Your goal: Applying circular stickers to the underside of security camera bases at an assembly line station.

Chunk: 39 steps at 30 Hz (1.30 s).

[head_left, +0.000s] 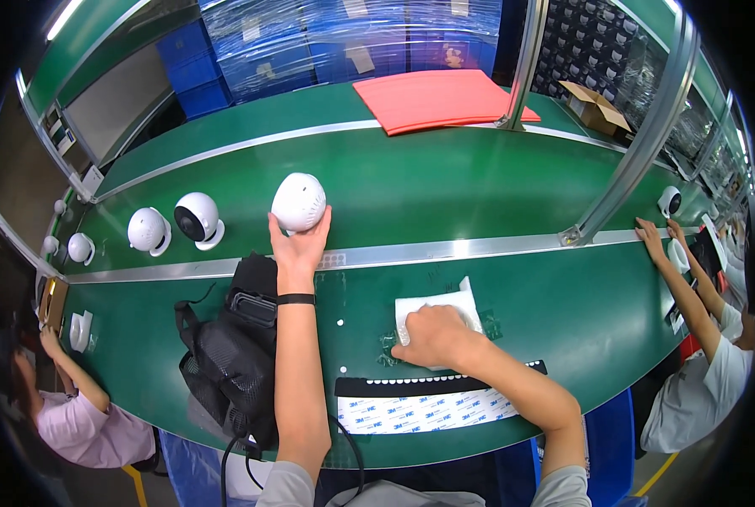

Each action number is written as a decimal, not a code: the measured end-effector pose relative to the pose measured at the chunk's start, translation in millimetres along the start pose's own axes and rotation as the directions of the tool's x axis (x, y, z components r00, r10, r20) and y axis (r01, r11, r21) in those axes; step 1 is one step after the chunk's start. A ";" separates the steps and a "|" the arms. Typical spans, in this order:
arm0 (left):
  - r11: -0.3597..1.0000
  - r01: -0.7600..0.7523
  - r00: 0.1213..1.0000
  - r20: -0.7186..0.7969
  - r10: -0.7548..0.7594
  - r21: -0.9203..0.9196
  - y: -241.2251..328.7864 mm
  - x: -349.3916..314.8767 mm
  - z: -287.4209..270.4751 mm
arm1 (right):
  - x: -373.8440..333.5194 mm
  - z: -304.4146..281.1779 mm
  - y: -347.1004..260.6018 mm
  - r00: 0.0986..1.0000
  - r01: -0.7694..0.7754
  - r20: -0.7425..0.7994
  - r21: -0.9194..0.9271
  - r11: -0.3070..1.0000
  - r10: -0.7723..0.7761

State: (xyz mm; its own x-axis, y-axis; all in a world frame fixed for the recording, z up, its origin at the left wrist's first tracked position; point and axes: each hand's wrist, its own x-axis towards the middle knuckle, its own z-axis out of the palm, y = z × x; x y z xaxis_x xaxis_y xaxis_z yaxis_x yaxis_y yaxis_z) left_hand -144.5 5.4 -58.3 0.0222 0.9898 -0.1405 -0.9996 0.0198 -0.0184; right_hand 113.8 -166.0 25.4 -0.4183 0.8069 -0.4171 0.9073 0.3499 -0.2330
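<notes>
Over the green conveyor belt, a round white security camera point(299, 203) rests in the fingers of my left hand point(300, 245), which is closed around its near side. On the bench in front of me, my right hand point(439, 335) is curled over a white, soft-looking pad point(432, 304), with fingertips hidden beneath the hand. Clear film shows around the pad's edges. Nearer to me lies a white adhesive-backed sheet point(424, 412) with a black strip and a row of white dots along its top. Two similar cameras, one a white camera with a black front point(198, 220), stand on the belt to the left.
A black mesh bag point(225, 363) with cables lies beside my left forearm. Metal posts point(639, 135) rise at the right. Red foam sheets point(437, 100) lie on the far shelf. Co-workers sit at both sides, one person's hands point(652, 237) near the belt at right.
</notes>
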 end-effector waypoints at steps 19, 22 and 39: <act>0.988 0.116 0.993 -0.014 -0.115 0.105 -25.3 1.3 -1.8 | 0.7 0.3 1.2 1.000 0.000 0.019 0.011 1.000 0.000; 0.986 0.137 0.991 -0.020 -0.136 0.099 -30.5 0.5 0.4 | -0.9 -1.2 0.7 1.000 0.002 0.018 0.007 1.000 -0.002; 0.742 0.007 0.902 0.317 -0.294 0.670 -73.8 -61.8 96.2 | -20.7 -72.8 40.6 0.729 0.336 -0.667 0.543 0.770 0.152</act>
State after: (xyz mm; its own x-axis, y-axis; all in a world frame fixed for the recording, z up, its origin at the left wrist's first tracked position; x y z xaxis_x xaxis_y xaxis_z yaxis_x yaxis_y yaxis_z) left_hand -73.5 -43.7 47.0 0.3086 0.9316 0.1921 -0.7524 0.1155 0.6485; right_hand 162.4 -133.8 88.5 -0.1391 0.9591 0.2466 0.5353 0.2823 -0.7961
